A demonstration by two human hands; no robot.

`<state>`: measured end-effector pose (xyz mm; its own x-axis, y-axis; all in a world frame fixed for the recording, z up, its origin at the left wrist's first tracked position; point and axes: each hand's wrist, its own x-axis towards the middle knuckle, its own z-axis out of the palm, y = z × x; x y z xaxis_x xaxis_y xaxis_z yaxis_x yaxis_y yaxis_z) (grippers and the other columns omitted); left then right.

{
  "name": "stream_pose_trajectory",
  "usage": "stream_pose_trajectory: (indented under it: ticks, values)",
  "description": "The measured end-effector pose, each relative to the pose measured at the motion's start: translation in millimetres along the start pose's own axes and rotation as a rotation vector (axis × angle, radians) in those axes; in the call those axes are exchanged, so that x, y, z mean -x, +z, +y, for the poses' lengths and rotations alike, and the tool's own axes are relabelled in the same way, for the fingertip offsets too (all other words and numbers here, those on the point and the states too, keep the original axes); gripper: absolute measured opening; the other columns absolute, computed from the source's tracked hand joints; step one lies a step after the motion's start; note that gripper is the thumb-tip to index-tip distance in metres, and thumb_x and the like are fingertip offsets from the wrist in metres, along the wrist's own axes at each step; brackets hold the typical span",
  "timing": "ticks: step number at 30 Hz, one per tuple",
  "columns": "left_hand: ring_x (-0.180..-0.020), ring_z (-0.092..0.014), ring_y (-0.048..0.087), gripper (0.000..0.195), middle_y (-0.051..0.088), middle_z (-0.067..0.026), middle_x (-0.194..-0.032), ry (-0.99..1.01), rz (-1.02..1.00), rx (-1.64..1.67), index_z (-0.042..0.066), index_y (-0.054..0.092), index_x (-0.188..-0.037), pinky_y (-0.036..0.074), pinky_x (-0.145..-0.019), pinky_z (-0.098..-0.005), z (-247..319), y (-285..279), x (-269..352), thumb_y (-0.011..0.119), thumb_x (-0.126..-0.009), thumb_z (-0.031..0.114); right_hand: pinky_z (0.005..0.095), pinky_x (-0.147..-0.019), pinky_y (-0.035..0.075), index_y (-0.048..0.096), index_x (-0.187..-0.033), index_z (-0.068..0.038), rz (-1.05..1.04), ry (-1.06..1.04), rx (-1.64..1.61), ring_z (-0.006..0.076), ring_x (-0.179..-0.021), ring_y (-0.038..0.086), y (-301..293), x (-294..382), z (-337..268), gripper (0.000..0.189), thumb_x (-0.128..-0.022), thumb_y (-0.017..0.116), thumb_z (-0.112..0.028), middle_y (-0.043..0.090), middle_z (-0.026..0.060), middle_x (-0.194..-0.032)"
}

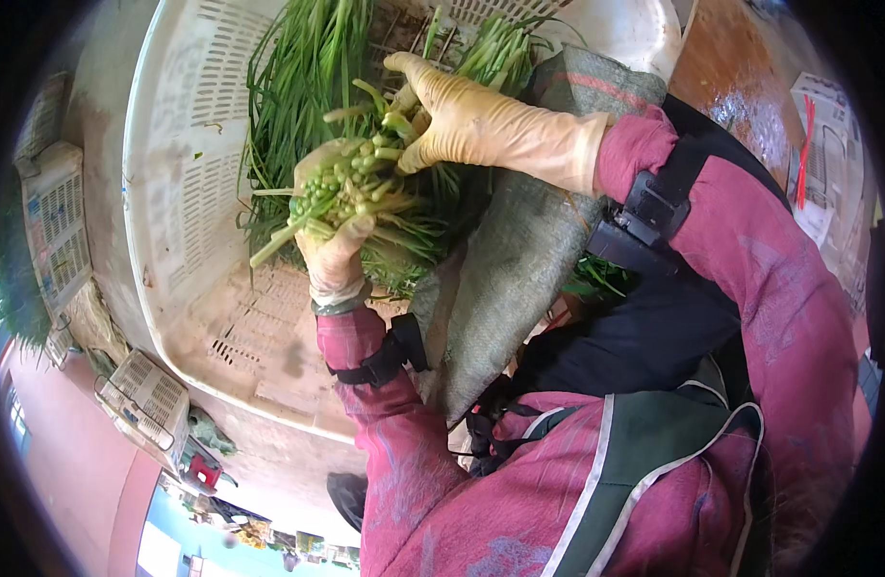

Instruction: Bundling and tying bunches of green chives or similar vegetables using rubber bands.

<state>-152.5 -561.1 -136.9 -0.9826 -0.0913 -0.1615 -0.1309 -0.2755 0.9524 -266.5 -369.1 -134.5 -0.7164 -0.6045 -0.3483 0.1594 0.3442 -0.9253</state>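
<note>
My left hand (334, 252), in a pale thin glove, is wrapped around a thick bundle of green stalks (352, 173). Their pale, cut ends face up toward me, and the leafy part hangs below. Above and to the right, my gloved right hand (450, 108) holds a few loose green stalks (395, 119) between thumb and fingers at the bundle's edge. Some of its fingers are hidden behind those stalks. Long green leaves (309, 86) lie in the white plastic crate (197, 281) under my hands. A second bunch of stalks (496, 54) rests beyond my right hand.
A grey woven sack (515, 252) drapes over my lap and the crate's near side. More plastic crates (143, 393) stand along the left, one near a heap of greens (20, 281). Red strips (805, 151) lie at the right beside a wet brown surface (738, 86).
</note>
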Motion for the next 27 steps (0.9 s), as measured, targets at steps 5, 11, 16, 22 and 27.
stream_pose_trajectory:
  ticks: [5,11,16,22,27]
  values:
    - [-0.115,-0.025,0.056,0.083,0.056,-0.0144,-0.125,0.004,-0.036,-0.017,0.000,0.044,-0.133,0.047,-0.099,-0.0390,-0.6,0.9,13.5,0.081,-0.066,0.030,0.0364,-0.091,0.047,0.022,-0.142,0.001,-0.123,-0.043,-0.072,0.0265,-0.108,0.054,8.3,-8.5,0.9,0.108,-0.058,0.089,-0.008,0.058,0.0137,-0.114]
    - [-0.120,-0.026,0.053,0.094,0.050,-0.0135,-0.133,-0.130,-0.076,0.072,0.004,0.039,-0.136,0.046,-0.102,-0.0408,-0.2,-0.2,24.9,0.088,-0.061,0.031,0.0405,-0.097,0.043,0.048,-0.133,-0.007,-0.220,-0.111,0.631,0.0372,-0.117,0.049,2.2,-16.2,2.4,0.097,-0.053,0.088,-0.044,0.053,0.0158,-0.129]
    - [-0.123,-0.026,0.050,0.094,0.046,-0.0135,-0.136,-0.147,0.014,0.153,0.005,0.037,-0.140,0.046,-0.103,-0.0414,-0.3,-4.1,31.0,0.088,-0.064,0.024,0.0401,-0.098,0.044,0.052,-0.126,-0.012,-0.253,-0.092,0.247,0.0388,-0.114,0.051,32.0,-1.6,4.9,0.059,-0.073,0.072,-0.027,0.047,0.0181,-0.127]
    - [-0.119,-0.025,0.053,0.088,0.051,-0.0139,-0.131,-0.038,0.132,0.152,0.000,0.040,-0.138,0.045,-0.102,-0.0366,4.3,18.3,35.1,0.087,-0.067,0.019,0.0417,-0.099,0.043,0.057,-0.117,-0.008,0.096,-0.118,-0.026,0.0379,-0.115,0.053,80.4,10.0,22.4,0.041,-0.077,0.064,-0.012,0.052,0.0178,-0.121]
    - [-0.118,-0.026,0.054,0.089,0.052,-0.0153,-0.130,0.086,0.188,0.095,-0.002,0.041,-0.136,0.045,-0.100,-0.0370,28.4,44.4,32.2,0.087,-0.066,0.025,0.0410,-0.096,0.045,0.058,-0.114,-0.008,0.373,-0.239,-0.151,0.0374,-0.108,0.055,82.6,32.6,-6.1,0.039,-0.075,0.061,-0.005,0.055,0.0183,-0.114]
